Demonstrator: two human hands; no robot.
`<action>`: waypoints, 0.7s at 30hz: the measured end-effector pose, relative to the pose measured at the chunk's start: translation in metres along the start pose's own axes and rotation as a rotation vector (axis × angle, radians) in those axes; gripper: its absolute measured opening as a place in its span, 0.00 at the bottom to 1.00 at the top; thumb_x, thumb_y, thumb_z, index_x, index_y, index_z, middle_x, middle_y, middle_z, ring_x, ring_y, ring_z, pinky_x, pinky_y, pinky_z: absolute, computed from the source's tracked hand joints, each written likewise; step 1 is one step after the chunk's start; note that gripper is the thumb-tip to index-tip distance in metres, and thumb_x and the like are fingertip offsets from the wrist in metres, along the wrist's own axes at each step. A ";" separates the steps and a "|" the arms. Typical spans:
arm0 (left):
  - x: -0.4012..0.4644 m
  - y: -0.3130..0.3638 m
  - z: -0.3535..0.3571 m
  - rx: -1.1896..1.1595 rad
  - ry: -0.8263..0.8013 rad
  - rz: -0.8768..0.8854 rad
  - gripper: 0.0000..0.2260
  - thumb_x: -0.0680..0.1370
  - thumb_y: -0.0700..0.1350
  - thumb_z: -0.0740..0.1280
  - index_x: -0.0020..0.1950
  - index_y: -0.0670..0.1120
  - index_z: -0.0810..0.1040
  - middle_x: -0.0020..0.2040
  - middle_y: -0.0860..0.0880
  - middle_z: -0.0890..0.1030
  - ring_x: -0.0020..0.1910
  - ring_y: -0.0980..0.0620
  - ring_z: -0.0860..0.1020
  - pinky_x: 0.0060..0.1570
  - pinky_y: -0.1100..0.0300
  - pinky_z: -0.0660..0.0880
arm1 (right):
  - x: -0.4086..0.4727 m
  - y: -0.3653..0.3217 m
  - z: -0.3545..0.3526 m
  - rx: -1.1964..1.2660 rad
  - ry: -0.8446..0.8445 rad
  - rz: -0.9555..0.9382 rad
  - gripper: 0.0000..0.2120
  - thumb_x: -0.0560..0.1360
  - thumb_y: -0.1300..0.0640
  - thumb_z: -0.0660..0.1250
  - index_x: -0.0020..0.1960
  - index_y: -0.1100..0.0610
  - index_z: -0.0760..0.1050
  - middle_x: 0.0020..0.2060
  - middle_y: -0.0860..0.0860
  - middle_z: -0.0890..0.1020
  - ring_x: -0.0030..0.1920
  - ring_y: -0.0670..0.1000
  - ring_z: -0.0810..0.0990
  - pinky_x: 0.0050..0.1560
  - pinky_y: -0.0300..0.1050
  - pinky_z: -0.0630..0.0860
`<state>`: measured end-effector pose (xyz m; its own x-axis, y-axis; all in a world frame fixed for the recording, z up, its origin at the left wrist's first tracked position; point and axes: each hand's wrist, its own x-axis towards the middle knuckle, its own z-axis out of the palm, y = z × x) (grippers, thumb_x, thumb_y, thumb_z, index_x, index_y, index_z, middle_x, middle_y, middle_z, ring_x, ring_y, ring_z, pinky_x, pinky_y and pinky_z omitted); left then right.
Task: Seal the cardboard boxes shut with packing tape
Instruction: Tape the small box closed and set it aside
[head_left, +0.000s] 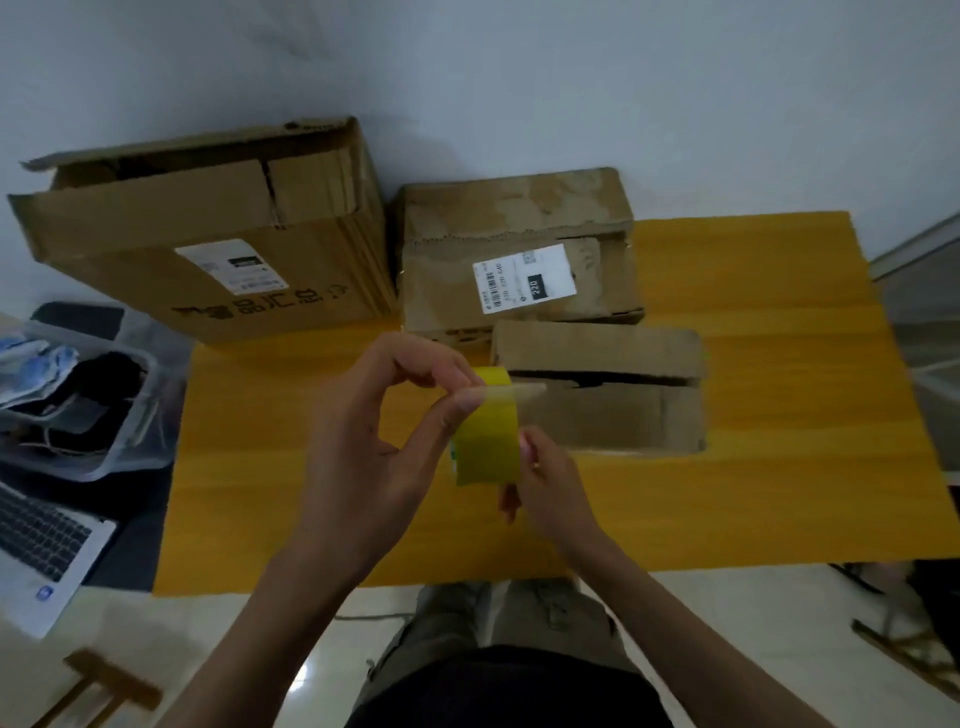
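Head view: tape roll (487, 441) in both hands.

A yellow roll of packing tape (487, 431) stood on edge above the near middle of the table, its free end peeled up and out to the right. Behind it, a small worn cardboard box (602, 387) lay with a dark gap under its top flap. A medium box (519, 254) with a white label sat behind that, and a large box (208, 234) stood open at far left.
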<state>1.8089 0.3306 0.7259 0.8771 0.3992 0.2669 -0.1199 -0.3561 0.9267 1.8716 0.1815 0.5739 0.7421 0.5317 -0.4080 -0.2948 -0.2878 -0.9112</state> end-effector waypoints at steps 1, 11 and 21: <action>0.004 0.003 0.010 -0.018 -0.024 0.008 0.04 0.78 0.43 0.70 0.49 0.50 0.76 0.47 0.53 0.81 0.49 0.46 0.81 0.49 0.46 0.77 | -0.009 -0.007 -0.022 0.081 0.070 -0.024 0.19 0.81 0.46 0.61 0.53 0.64 0.75 0.33 0.52 0.80 0.31 0.53 0.79 0.32 0.51 0.77; 0.047 -0.033 0.124 -0.168 -0.120 -0.073 0.04 0.76 0.35 0.72 0.47 0.40 0.78 0.44 0.41 0.80 0.43 0.41 0.80 0.45 0.42 0.79 | -0.033 -0.034 -0.135 0.178 0.027 -0.174 0.26 0.75 0.35 0.66 0.57 0.58 0.79 0.55 0.59 0.80 0.56 0.60 0.78 0.54 0.51 0.76; 0.093 -0.074 0.143 0.054 -0.221 0.008 0.05 0.79 0.32 0.68 0.45 0.39 0.76 0.47 0.44 0.82 0.52 0.47 0.82 0.53 0.44 0.79 | -0.007 -0.027 -0.139 0.109 0.056 -0.129 0.10 0.81 0.55 0.66 0.55 0.59 0.81 0.44 0.48 0.82 0.47 0.47 0.80 0.47 0.40 0.77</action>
<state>1.9657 0.2734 0.6444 0.9576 0.2030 0.2046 -0.1079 -0.4056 0.9077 1.9577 0.0750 0.6098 0.8094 0.5130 -0.2858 -0.2559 -0.1300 -0.9579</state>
